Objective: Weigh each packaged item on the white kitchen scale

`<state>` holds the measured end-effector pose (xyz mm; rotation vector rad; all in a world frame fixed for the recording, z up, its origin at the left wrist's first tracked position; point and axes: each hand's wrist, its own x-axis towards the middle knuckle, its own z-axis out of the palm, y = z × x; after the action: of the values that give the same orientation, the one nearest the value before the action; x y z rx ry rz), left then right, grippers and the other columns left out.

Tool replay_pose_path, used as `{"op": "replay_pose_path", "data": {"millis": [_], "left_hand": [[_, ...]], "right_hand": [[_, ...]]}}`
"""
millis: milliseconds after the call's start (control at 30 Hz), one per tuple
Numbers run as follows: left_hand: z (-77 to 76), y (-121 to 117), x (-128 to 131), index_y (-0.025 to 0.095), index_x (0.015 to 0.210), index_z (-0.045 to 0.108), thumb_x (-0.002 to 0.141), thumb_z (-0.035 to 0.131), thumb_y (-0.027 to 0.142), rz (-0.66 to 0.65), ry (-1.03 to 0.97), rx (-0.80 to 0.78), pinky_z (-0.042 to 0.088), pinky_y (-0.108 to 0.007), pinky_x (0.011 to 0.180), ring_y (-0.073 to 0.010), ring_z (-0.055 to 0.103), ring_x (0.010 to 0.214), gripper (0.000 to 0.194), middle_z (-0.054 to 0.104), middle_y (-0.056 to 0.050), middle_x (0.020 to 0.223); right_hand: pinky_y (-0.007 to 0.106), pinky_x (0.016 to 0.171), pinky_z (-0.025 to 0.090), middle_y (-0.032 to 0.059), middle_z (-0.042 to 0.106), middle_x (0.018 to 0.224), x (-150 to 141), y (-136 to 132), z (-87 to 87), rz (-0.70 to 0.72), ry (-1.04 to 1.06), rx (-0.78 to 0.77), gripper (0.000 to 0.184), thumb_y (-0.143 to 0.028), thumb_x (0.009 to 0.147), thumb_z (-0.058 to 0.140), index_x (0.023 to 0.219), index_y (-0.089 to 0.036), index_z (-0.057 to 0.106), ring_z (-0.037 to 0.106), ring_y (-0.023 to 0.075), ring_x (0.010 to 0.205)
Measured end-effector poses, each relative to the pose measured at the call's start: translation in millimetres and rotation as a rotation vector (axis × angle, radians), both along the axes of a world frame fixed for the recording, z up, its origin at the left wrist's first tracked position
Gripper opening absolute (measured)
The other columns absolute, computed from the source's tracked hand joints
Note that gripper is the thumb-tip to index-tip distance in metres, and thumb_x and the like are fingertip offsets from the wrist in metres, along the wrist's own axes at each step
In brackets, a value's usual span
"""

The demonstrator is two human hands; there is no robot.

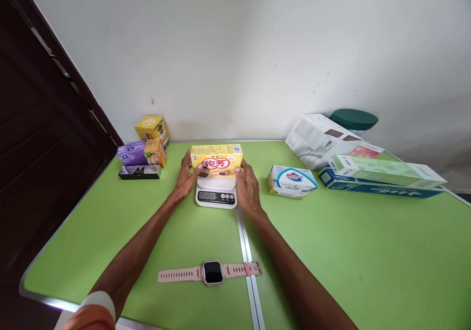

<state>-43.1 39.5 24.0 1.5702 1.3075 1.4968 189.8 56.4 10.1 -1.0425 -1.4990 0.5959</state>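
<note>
Carton (217,167) in yellow print sits on or just over the white scale (216,197), between the left hand (186,178) and the right hand (249,187). Each thumb presses its front near an end, the other fingers curled round the sides, partly hidden. Nearer lies a pink-strapped watch (212,273) on the green table (172,241); a white-and-blue box (293,181) stands to the right.

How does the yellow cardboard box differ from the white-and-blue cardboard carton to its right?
The yellow cardboard box is held between the left hand and right hand; the white-and-blue cardboard carton is untouched. The box is over the white plastic scale, while the carton rests on the green table. The box bears a red-and-white logo; the carton has a blue ring print. Both are printed rectangular packages.
</note>
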Motion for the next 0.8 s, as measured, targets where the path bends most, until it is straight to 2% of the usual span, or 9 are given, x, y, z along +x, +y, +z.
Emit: {"op": "replay_pose_path", "data": {"millis": [133,233,367,433,500,567,667,733,800], "left_hand": [[12.8,0,11,0.023,0.150,0.062,0.096,0.067,0.082,0.037,0.072,-0.031,0.051,-0.059,0.123,-0.0397,0.067,0.139,0.080,0.072,-0.018,0.148],[26.0,-12,15,0.023,0.146,0.065,0.097,0.065,0.081,0.048,0.063,-0.012,0.056,-0.056,0.117,-0.0384,0.071,0.132,0.075,0.076,-0.017,0.142],[53.5,-48,0,0.022,0.147,0.064,0.100,0.064,0.078,0.099,0.082,0.029,0.054,-0.056,0.121,-0.0395,0.069,0.137,0.074,0.075,-0.017,0.146],[65.5,-73,-18,0.022,0.149,0.063,0.102,0.065,0.074,0.148,0.095,0.044,0.049,-0.057,0.127,-0.0401,0.065,0.144,0.071,0.073,-0.017,0.149],[71.0,-101,-43,0.022,0.150,0.062,0.102,0.067,0.071,0.214,0.099,0.038,0.047,-0.057,0.131,-0.0400,0.062,0.148,0.068,0.072,-0.016,0.152],[68.0,-128,-71,0.023,0.149,0.062,0.099,0.072,0.069,0.296,0.098,-0.010,0.049,-0.058,0.129,-0.0398,0.064,0.146,0.068,0.072,-0.016,0.151],[50.8,-161,-113,0.022,0.148,0.060,0.093,0.078,0.069,0.408,0.081,-0.150,0.060,-0.059,0.116,-0.0394,0.073,0.132,0.074,0.075,-0.016,0.145],[36.8,-174,-138,0.021,0.148,0.057,0.090,0.079,0.069,0.462,0.071,-0.225,0.064,-0.059,0.108,-0.0389,0.075,0.126,0.078,0.075,-0.018,0.144],[25.3,-179,-159,0.021,0.147,0.058,0.088,0.081,0.066,0.521,0.100,-0.249,0.062,-0.059,0.112,-0.0390,0.074,0.130,0.077,0.073,-0.018,0.147]], "right_hand": [[0.058,0.117,0.055,0.0166,0.075,0.143,-4,-3,8.2,-0.006,-0.031,0.009,0.062,-0.069,0.112,0.044,0.151,-0.025,0.067,0.068,0.0342,0.133],[0.059,0.113,0.058,0.0175,0.075,0.140,-3,-12,20.1,-0.015,-0.070,0.039,0.059,-0.065,0.111,0.049,0.149,-0.024,0.067,0.071,0.0353,0.129],[0.060,0.114,0.059,0.0182,0.074,0.144,-11,-31,43.1,0.035,-0.120,0.115,0.056,-0.061,0.111,0.053,0.152,-0.024,0.065,0.072,0.0362,0.129],[0.060,0.115,0.059,0.0172,0.074,0.145,-26,-44,52.2,0.095,-0.137,0.143,0.055,-0.059,0.112,0.053,0.154,-0.026,0.064,0.072,0.0361,0.130],[0.060,0.115,0.059,0.0166,0.074,0.145,-49,-58,55.6,0.182,-0.144,0.143,0.055,-0.058,0.113,0.052,0.157,-0.026,0.063,0.072,0.0359,0.130],[0.059,0.115,0.060,0.0170,0.073,0.147,-78,-71,52.0,0.292,-0.144,0.112,0.057,-0.057,0.114,0.049,0.161,-0.026,0.060,0.072,0.0359,0.131],[0.059,0.121,0.057,0.0199,0.070,0.151,-126,-83,36.1,0.445,-0.157,0.053,0.060,-0.054,0.113,0.048,0.165,-0.023,0.056,0.068,0.0371,0.138],[0.059,0.123,0.054,0.0213,0.069,0.152,-155,-84,22.9,0.515,-0.190,0.009,0.061,-0.049,0.112,0.050,0.166,-0.021,0.054,0.066,0.0377,0.140],[0.059,0.122,0.055,0.0210,0.069,0.150,-181,-82,10.5,0.568,-0.234,-0.046,0.062,-0.043,0.109,0.053,0.167,-0.021,0.052,0.066,0.0375,0.138]]}}
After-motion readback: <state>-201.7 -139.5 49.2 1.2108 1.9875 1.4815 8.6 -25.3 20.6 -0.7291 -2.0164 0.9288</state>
